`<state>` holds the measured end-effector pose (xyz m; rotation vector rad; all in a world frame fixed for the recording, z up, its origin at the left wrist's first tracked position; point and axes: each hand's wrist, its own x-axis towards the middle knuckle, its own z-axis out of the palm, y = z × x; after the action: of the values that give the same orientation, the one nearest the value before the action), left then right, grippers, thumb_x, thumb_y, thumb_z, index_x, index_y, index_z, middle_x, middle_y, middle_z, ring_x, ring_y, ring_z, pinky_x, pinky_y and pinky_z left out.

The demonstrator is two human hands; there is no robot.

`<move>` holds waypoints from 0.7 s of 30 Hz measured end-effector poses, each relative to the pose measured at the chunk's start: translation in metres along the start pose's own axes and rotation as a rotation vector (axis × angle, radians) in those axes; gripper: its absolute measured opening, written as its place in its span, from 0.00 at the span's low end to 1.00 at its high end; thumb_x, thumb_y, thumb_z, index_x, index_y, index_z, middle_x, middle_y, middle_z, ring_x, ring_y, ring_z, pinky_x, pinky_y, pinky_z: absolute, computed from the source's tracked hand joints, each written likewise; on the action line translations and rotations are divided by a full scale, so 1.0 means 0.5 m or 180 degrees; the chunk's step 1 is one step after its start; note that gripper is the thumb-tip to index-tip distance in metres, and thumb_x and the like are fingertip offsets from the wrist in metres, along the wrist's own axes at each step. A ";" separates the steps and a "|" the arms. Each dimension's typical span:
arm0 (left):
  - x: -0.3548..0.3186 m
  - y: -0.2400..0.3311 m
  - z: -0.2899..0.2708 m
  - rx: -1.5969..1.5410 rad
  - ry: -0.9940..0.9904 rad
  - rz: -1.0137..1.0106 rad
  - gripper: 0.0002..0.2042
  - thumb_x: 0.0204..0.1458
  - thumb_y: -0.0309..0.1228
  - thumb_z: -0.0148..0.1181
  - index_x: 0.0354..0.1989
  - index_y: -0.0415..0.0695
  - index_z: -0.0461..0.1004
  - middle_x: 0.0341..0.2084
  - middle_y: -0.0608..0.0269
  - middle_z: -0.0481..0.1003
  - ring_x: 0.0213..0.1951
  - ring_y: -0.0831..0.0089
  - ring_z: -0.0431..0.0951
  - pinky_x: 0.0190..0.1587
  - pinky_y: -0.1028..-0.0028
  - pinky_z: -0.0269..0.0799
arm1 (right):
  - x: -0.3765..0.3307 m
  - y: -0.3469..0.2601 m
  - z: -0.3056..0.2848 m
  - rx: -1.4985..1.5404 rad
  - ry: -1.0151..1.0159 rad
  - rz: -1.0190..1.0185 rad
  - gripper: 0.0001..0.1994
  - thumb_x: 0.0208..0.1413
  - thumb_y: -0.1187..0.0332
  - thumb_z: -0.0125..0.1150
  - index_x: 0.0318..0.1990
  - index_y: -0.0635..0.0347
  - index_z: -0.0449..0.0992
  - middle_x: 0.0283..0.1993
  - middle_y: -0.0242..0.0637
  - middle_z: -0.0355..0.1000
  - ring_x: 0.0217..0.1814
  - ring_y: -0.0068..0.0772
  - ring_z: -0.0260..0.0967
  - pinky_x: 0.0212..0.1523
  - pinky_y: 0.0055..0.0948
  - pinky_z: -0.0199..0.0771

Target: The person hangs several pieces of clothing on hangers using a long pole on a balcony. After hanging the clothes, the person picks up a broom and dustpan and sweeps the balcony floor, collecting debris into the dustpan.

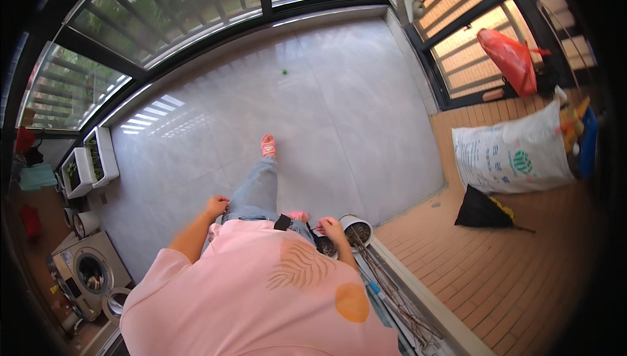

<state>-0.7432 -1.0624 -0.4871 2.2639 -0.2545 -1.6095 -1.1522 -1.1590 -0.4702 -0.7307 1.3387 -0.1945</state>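
My left hand point(216, 206) hangs beside my hip by the jeans point(256, 189), fingers curled; whatever they may hold is too small to make out. On the other side, my right hand point(330, 227) is held at waist height with its fingertips drawn together near a thin dark strand. What it grips, if anything, is unclear. Just right of that hand stands a round white pot point(358, 219) with dark contents. A dark, round-looking object point(325, 246) shows partly below the hand. One foot in a pink sandal point(268, 145) is stepped forward on the grey tiles point(366, 140).
A small green object point(284, 71) lies on the tiles ahead. White planters point(101, 155) and a washing machine point(91, 271) with its door open stand left. Right are a large white sack point(513, 150), a folded black umbrella point(482, 211) and a red bag point(509, 59). Long sticks point(398, 291) lie along a ledge.
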 end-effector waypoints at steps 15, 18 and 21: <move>0.156 0.236 -0.106 -0.2015 0.0037 -0.0558 0.09 0.49 0.30 0.47 0.39 0.45 0.66 0.28 0.64 0.71 0.30 0.75 0.71 0.32 0.76 0.68 | 0.318 -0.486 -0.012 -0.0651 0.0527 0.0759 0.07 0.53 0.69 0.45 0.36 0.58 0.67 0.28 0.34 0.69 0.27 0.24 0.68 0.26 0.20 0.68; 0.162 0.268 -0.064 -0.2382 0.0123 -0.0664 0.09 0.49 0.30 0.47 0.39 0.45 0.67 0.27 0.64 0.71 0.28 0.76 0.71 0.31 0.77 0.68 | 0.394 -0.580 0.019 -0.0909 0.0062 0.0685 0.07 0.53 0.69 0.45 0.36 0.59 0.68 0.28 0.34 0.69 0.27 0.24 0.68 0.26 0.19 0.68; 0.163 0.289 -0.008 -0.2735 0.0344 -0.0815 0.09 0.49 0.30 0.47 0.38 0.45 0.67 0.26 0.64 0.71 0.26 0.77 0.71 0.29 0.77 0.68 | 0.480 -0.666 0.023 -0.1364 -0.0303 0.0731 0.07 0.54 0.70 0.44 0.36 0.60 0.68 0.28 0.35 0.69 0.27 0.24 0.67 0.26 0.19 0.68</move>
<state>-0.7039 -1.2230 -0.5024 1.7190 0.6582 -1.3222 -0.9899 -1.5362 -0.4710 -0.9216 1.3755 0.3169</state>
